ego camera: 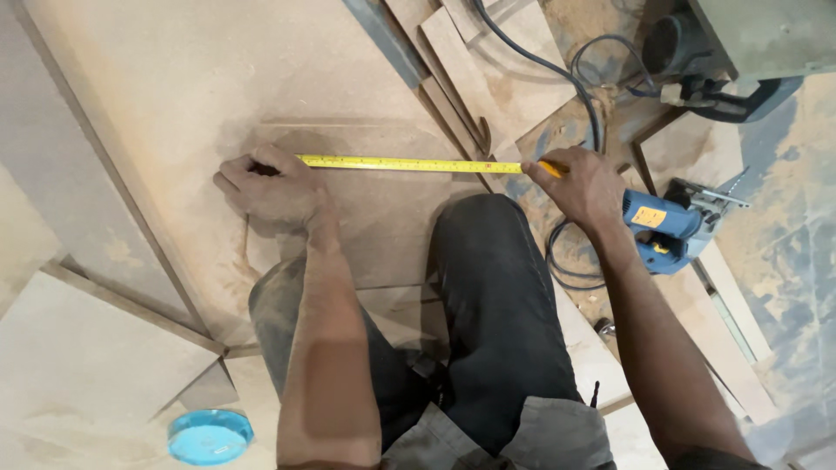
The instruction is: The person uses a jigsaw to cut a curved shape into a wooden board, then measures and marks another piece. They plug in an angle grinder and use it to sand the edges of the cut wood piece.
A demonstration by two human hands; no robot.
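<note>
Closest to the camera, the person is crouching with dark-trousered knees (488,287) over the work, and a round blue lid (210,435) is lying on a board offcut (96,348) at the lower left. Just beyond the knees, the left hand (266,191) is pressing down on a dusty brown board (383,209), its fingers curled and pinning the free end of a yellow tape measure (409,163) at the board's left part. The tape is lying stretched flat along the board's far edge to the right hand (583,184), whose fingers are clenching the tape's case past the board's right edge. Judging from this, the tape is already pulled out and laid down; no pencil or mark is showing, so reading and marking seem to be what is left. A blue jigsaw (670,228) is resting just beside the right wrist, its black cable (575,96) looping away. Farther off, larger sheets (174,78), strips and sawdust are covering the workshop floor, with a grey-green machine (758,35) sitting at the top right.
</note>
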